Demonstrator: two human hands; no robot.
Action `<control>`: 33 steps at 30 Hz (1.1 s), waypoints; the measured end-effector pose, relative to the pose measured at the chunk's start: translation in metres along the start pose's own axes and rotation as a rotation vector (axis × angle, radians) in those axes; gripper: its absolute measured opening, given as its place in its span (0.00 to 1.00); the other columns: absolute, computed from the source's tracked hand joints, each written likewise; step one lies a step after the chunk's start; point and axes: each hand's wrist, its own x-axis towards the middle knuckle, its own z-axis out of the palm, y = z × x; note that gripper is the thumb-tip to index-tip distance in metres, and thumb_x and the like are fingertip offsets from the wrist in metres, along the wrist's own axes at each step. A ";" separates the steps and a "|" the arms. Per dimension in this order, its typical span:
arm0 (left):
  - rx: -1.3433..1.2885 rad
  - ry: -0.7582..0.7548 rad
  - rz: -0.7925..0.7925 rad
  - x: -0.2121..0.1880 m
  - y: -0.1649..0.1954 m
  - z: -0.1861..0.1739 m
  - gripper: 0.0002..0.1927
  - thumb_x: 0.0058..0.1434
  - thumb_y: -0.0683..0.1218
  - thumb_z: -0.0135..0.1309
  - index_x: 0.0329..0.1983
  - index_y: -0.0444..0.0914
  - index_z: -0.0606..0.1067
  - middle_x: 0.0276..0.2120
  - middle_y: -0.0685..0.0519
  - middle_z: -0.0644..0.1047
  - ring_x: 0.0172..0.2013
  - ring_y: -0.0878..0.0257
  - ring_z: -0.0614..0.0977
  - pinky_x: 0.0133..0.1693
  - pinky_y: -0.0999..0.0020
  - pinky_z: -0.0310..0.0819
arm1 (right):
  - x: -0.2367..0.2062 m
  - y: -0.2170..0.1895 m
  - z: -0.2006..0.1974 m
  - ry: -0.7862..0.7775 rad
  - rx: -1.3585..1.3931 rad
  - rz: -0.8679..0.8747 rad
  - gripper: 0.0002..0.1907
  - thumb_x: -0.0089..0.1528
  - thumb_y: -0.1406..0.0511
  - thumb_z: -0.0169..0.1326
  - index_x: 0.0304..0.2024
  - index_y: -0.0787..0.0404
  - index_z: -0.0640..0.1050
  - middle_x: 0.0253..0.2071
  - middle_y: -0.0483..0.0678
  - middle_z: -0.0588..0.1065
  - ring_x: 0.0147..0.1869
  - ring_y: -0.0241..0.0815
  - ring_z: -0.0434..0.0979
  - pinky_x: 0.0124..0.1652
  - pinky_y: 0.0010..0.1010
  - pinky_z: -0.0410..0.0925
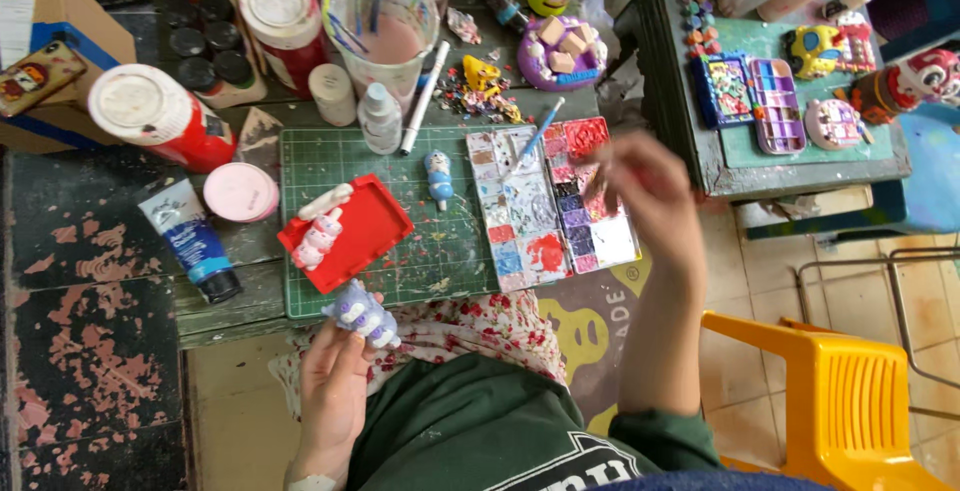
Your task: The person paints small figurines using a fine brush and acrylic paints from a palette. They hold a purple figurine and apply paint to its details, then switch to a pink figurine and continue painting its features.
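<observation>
My left hand [335, 381] holds a small lilac and white figurine [362, 313] just below the table's front edge. My right hand [645, 191] is blurred and hovers over the right side of a paint palette [550, 206] full of mixed colours; its fingers are pinched on what looks like a thin brush [597, 179], though the blur hides the detail. Another blue-handled brush [540, 133] rests on the palette's top edge. A red tray [355, 231] on the green cutting mat [440, 251] carries a pink and white figurine [322, 231]. A small blue and white figurine [438, 176] lies on the mat.
Red paint jars [160, 116], a blue paint tube [190, 241], a pink lid [240, 191], a rinse cup [385, 21] and a white marker [425, 96] crowd the table's back. A second table [800, 141] at right holds palettes and painted figures. A yellow chair [840, 401] stands lower right.
</observation>
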 end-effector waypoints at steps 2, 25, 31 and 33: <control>0.002 -0.022 0.001 0.001 -0.002 0.001 0.23 0.72 0.36 0.44 0.70 0.27 0.64 0.67 0.36 0.69 0.58 0.56 0.74 0.60 0.54 0.69 | -0.044 0.032 -0.001 -0.016 0.020 0.068 0.04 0.67 0.71 0.57 0.44 0.65 0.75 0.39 0.47 0.79 0.37 0.31 0.79 0.33 0.20 0.69; 0.084 0.002 -0.024 -0.002 -0.009 0.017 0.24 0.70 0.36 0.43 0.70 0.28 0.64 0.65 0.36 0.70 0.65 0.50 0.72 0.62 0.51 0.68 | -0.084 0.117 0.019 0.404 0.099 0.228 0.04 0.70 0.70 0.52 0.46 0.64 0.72 0.39 0.49 0.80 0.31 0.29 0.75 0.30 0.20 0.67; 0.080 -0.004 -0.023 -0.001 -0.009 0.015 0.23 0.70 0.36 0.43 0.69 0.28 0.65 0.66 0.34 0.70 0.65 0.50 0.73 0.63 0.52 0.68 | -0.074 0.114 0.018 0.385 0.115 0.140 0.04 0.71 0.70 0.52 0.46 0.64 0.71 0.41 0.50 0.80 0.33 0.29 0.75 0.33 0.20 0.66; 0.079 0.000 -0.027 -0.002 -0.009 0.015 0.23 0.70 0.36 0.43 0.69 0.28 0.65 0.66 0.34 0.70 0.65 0.51 0.73 0.63 0.52 0.68 | -0.066 0.116 0.019 0.413 0.079 0.173 0.04 0.71 0.70 0.52 0.45 0.64 0.70 0.40 0.51 0.81 0.32 0.30 0.75 0.29 0.20 0.62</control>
